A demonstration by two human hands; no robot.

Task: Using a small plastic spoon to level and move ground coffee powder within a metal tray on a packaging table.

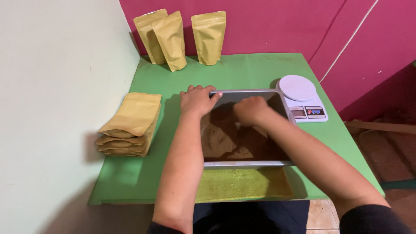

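Observation:
A shallow metal tray (242,164) holding brown powder (227,141) lies on the green table. My left hand (197,99) rests on the tray's far left corner, fingers spread over the rim. Inside the tray, my right hand (250,110) is closed with its fingers down in the powder; whether it holds a tool or a pinch of powder is hidden. A yellow-green cloth (242,184) lies under the tray's near edge.
A white kitchen scale (301,97) stands right of the tray. Several flat tan pouches (130,125) are stacked at the left. Three upright tan pouches (177,39) stand at the back against the pink wall. The table edge (130,201) runs close to me.

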